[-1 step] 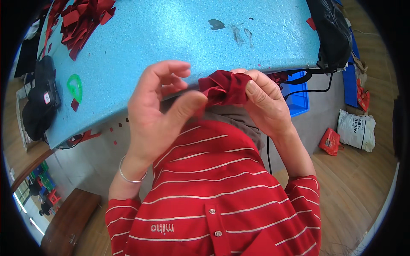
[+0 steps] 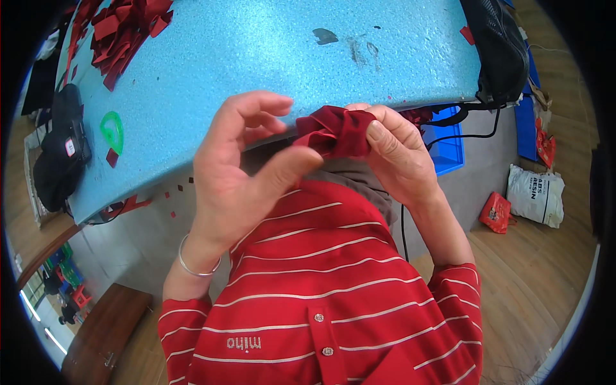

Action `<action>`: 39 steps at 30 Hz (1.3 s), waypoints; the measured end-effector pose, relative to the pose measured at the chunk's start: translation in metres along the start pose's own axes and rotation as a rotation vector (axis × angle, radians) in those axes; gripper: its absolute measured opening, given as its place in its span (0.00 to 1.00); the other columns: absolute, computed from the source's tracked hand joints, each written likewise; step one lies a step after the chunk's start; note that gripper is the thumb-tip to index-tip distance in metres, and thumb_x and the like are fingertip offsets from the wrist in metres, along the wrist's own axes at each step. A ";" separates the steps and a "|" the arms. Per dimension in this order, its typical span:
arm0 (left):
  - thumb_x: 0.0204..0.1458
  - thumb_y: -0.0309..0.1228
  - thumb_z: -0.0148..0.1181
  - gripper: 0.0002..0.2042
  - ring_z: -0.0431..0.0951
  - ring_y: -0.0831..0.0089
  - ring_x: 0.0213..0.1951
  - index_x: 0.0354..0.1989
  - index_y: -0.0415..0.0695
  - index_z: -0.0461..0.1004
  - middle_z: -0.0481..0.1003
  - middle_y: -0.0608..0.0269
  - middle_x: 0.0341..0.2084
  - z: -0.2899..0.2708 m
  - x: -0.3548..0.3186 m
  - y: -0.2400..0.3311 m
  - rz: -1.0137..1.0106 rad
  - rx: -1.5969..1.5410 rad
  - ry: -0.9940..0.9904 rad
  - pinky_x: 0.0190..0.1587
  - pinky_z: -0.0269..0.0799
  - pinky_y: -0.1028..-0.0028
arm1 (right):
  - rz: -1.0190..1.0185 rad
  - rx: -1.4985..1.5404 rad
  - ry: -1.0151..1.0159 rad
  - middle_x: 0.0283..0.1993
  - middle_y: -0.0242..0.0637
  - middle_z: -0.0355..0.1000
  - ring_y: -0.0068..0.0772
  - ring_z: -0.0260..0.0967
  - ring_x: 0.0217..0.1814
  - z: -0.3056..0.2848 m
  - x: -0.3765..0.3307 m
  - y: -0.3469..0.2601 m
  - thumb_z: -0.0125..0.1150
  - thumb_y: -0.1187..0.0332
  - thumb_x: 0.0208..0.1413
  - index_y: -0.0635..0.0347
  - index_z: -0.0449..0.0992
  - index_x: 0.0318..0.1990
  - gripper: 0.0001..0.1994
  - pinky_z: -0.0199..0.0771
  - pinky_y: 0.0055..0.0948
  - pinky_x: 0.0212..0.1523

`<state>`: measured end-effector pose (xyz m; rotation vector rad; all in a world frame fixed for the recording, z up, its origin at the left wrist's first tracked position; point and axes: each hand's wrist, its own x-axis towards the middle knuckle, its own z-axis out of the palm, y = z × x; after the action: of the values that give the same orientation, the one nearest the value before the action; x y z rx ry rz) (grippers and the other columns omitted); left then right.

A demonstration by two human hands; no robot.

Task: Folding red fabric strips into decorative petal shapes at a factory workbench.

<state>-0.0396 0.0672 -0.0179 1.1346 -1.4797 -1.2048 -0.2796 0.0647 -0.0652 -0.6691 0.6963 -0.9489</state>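
Observation:
Folded into several loops, a dark red velvet ribbon [image 2: 337, 131] is held in front of my body at the table's near edge. My right hand [image 2: 401, 151] pinches its right side, thumb on top, with the other fingers partly hidden behind. My left hand [image 2: 234, 170] is open at the ribbon's left side, thumb well apart from the curved fingers. The left thumb tip lies by the ribbon's lower left edge; whether they touch I cannot tell. A metal bangle circles my left wrist.
The speckled blue table [image 2: 244, 51] carries a heap of red ribbon pieces [image 2: 122, 38], a green ring-shaped item [image 2: 111, 131] and a black bag [image 2: 500, 51]. A blue bin [image 2: 448, 154] stands under its edge. A white sack [image 2: 536, 196] lies on the floor at right.
My left hand has shifted slightly to the right, its thumb now lower across the ribbon's left edge. The ribbon has tilted a little in my right hand's grip.

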 end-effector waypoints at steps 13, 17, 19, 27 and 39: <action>0.53 0.22 0.70 0.19 0.79 0.74 0.45 0.54 0.37 0.76 0.78 0.59 0.48 0.017 0.006 -0.003 0.182 0.150 -0.104 0.50 0.74 0.76 | -0.082 -0.005 -0.074 0.53 0.32 0.73 0.22 0.68 0.54 0.005 0.000 0.001 0.62 0.67 0.66 0.61 0.78 0.51 0.10 0.69 0.25 0.56; 0.57 0.22 0.67 0.20 0.78 0.76 0.46 0.57 0.34 0.71 0.77 0.59 0.47 0.011 -0.002 0.001 -0.168 -0.241 0.007 0.50 0.74 0.77 | -0.289 -0.257 -0.123 0.56 0.38 0.68 0.28 0.65 0.58 -0.006 0.003 0.008 0.64 0.71 0.63 0.61 0.79 0.46 0.07 0.66 0.30 0.59; 0.58 0.21 0.66 0.19 0.78 0.77 0.47 0.57 0.34 0.70 0.77 0.59 0.46 0.008 -0.002 0.006 -0.236 -0.246 0.021 0.51 0.74 0.77 | -0.408 -0.448 -0.142 0.57 0.39 0.66 0.30 0.63 0.57 -0.006 0.003 0.006 0.63 0.71 0.63 0.60 0.79 0.45 0.06 0.64 0.33 0.60; 0.56 0.13 0.62 0.11 0.76 0.77 0.45 0.46 0.37 0.73 0.74 0.59 0.47 0.007 -0.011 -0.012 -0.017 -0.049 0.006 0.51 0.73 0.78 | -0.804 -0.954 -0.029 0.52 0.43 0.69 0.36 0.67 0.47 0.005 0.001 0.001 0.68 0.77 0.50 0.57 0.80 0.38 0.07 0.69 0.34 0.48; 0.49 0.09 0.60 0.15 0.79 0.63 0.44 0.40 0.44 0.75 0.72 0.53 0.46 0.004 -0.009 -0.024 0.552 0.319 0.090 0.50 0.78 0.62 | -1.132 -1.385 0.001 0.50 0.37 0.70 0.38 0.67 0.46 -0.002 0.004 -0.010 0.70 0.76 0.29 0.44 0.82 0.33 0.18 0.66 0.37 0.44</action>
<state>-0.0389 0.0742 -0.0433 0.8756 -1.8007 -0.5458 -0.2838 0.0565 -0.0599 -2.4563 0.9374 -1.3879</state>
